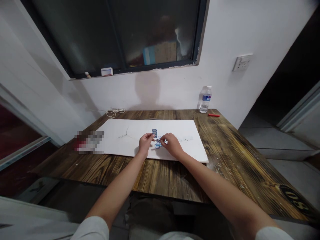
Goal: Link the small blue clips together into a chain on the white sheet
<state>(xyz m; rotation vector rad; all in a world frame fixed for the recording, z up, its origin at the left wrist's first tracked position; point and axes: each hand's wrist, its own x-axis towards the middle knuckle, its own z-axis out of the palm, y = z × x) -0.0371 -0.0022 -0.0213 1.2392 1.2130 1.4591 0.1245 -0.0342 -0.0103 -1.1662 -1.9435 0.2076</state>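
A small blue-and-dark piece with ladder-like slots stands up between my two hands, above the white board. A similar blue slotted part shows just below it; whether the two are joined I cannot tell. My left hand has its thumb and fingers pinched at the left side of this blue slotted piece. From the right, my right hand pinches at its middle, where the fingertips hide the exact grip.
Thin wires lie on the board's left part. A water bottle and a red pen-like stick are at the wooden table's back right. A coiled white cable lies back left. Small bits litter the right side.
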